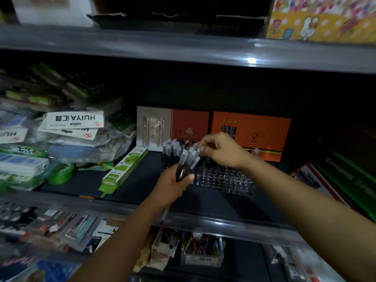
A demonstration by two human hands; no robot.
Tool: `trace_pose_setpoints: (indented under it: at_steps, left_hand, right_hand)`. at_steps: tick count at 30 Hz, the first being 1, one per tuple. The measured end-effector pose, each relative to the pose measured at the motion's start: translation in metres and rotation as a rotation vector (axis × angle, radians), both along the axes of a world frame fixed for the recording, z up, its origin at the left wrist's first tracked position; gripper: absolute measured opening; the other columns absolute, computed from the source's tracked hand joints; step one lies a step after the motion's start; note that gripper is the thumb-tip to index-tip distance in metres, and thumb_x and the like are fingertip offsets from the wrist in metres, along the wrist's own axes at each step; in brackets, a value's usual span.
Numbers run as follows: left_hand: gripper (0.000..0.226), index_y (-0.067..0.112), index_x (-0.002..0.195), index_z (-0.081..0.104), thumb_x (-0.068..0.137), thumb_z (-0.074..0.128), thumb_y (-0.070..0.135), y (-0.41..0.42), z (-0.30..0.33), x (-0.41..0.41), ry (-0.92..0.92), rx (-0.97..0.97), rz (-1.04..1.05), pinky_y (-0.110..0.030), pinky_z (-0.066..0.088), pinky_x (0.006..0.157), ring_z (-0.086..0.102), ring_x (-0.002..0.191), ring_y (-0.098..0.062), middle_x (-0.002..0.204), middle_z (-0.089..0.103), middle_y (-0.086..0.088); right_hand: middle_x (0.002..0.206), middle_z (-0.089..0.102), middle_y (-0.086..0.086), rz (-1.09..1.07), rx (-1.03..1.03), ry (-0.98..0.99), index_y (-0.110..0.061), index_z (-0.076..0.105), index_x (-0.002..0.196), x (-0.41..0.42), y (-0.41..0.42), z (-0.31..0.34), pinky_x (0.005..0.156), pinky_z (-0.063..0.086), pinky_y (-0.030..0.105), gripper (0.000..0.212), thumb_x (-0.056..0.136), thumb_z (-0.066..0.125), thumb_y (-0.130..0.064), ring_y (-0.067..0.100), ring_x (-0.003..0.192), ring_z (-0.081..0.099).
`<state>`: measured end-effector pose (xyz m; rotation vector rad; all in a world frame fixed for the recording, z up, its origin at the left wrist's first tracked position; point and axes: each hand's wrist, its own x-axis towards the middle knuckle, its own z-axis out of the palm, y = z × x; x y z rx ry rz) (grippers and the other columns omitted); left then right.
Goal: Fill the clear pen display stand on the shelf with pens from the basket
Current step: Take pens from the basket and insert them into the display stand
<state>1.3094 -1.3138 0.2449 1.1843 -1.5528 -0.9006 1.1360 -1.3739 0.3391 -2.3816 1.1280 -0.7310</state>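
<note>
Dim shop shelf; L hand grips pens.

dim overall, deep shadow at the back of the shelf. small white glare on the upper shelf edge. motion blur across the packets at left and lower corners. wide-angle bending of shelf lines toward the edges. orange boxes fairly sharp.
</note>
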Motion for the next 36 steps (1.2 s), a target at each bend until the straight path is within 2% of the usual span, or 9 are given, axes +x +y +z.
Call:
trace_pose_setpoints:
  at_steps: [2,6,11,15,19,21,24,32,36]
  left_hand:
    - [0.014,0.017,0.079,0.051,0.091,0.059,0.015,0.003,0.003,-0.006,-0.001,-0.012,-0.008,-0.021,0.041,0.046,0.047,0.044,-0.003,0.058,0.050,0.002]
    - [0.019,0.019,0.075,0.049,0.091,0.059,0.014,0.009,0.010,-0.017,-0.032,-0.026,-0.008,-0.020,0.041,0.046,0.046,0.042,-0.004,0.056,0.049,-0.001]
    - [0.019,0.019,0.074,0.050,0.091,0.059,0.015,0.013,0.014,-0.021,-0.078,-0.032,-0.010,-0.018,0.042,0.046,0.047,0.042,-0.002,0.056,0.051,0.000]
    - [0.018,0.020,0.076,0.051,0.091,0.059,0.017,0.014,0.014,-0.020,-0.094,-0.019,0.010,-0.019,0.041,0.047,0.047,0.042,-0.002,0.057,0.050,0.001]
    - [0.019,0.021,0.074,0.051,0.091,0.060,0.019,0.010,0.015,-0.020,-0.116,-0.033,0.045,-0.023,0.039,0.053,0.046,0.045,-0.002,0.057,0.050,0.003]
    - [0.019,0.021,0.074,0.051,0.091,0.059,0.020,0.008,0.016,-0.020,-0.119,-0.037,0.053,-0.023,0.038,0.054,0.046,0.048,-0.006,0.058,0.051,0.003]
    - [0.019,0.023,0.074,0.052,0.092,0.059,0.019,0.006,0.016,-0.018,-0.142,-0.045,0.067,-0.023,0.038,0.054,0.047,0.049,-0.006,0.058,0.052,0.005]
    - [0.020,0.022,0.073,0.051,0.091,0.059,0.019,-0.003,0.006,-0.001,-0.176,-0.040,0.108,-0.020,0.037,0.053,0.047,0.050,-0.004,0.058,0.052,0.006]
    - [0.020,0.024,0.074,0.051,0.091,0.059,0.018,-0.007,0.002,0.001,-0.158,-0.040,0.111,-0.020,0.037,0.054,0.048,0.052,-0.004,0.058,0.051,0.007]
  right_hand:
    - [0.087,0.070,0.004,0.013,0.078,-0.053,-0.009,0.069,0.095,-0.006,0.006,0.003,0.073,0.054,0.025,0.013,0.095,0.057,-0.013,0.009,0.079,0.065]
    - [0.079,0.069,0.004,-0.010,0.163,-0.127,-0.008,0.067,0.088,-0.015,0.012,0.008,0.061,0.049,0.018,0.010,0.094,0.058,-0.009,0.007,0.068,0.062]
    - [0.067,0.064,0.003,-0.161,0.125,-0.272,-0.010,0.055,0.079,-0.026,0.014,0.020,0.049,0.046,0.026,0.017,0.096,0.054,-0.010,0.005,0.051,0.059]
    - [0.075,0.059,0.014,-0.297,0.076,-0.428,-0.007,0.056,0.079,-0.036,0.007,0.032,0.063,0.050,0.044,0.014,0.094,0.056,-0.008,0.026,0.064,0.058]
    - [0.071,0.064,0.009,-0.366,0.020,-0.472,-0.012,0.059,0.075,-0.039,0.006,0.045,0.062,0.046,0.038,0.017,0.092,0.057,-0.008,0.025,0.066,0.057]
    - [0.075,0.069,0.013,-0.383,-0.006,-0.510,-0.016,0.058,0.071,-0.039,0.003,0.050,0.066,0.051,0.043,0.021,0.090,0.057,-0.006,0.024,0.066,0.059]
    - [0.081,0.071,0.022,-0.401,-0.031,-0.524,-0.017,0.059,0.068,-0.039,-0.002,0.052,0.069,0.055,0.049,0.021,0.087,0.059,-0.007,0.028,0.067,0.063]
    - [0.084,0.071,0.019,-0.453,-0.063,-0.516,-0.015,0.061,0.074,-0.037,-0.016,0.044,0.073,0.055,0.048,0.013,0.085,0.061,-0.008,0.037,0.081,0.068]
    - [0.088,0.068,0.021,-0.416,-0.118,-0.381,-0.003,0.064,0.090,-0.037,-0.018,0.036,0.060,0.048,0.038,0.009,0.089,0.059,-0.010,0.030,0.069,0.060]
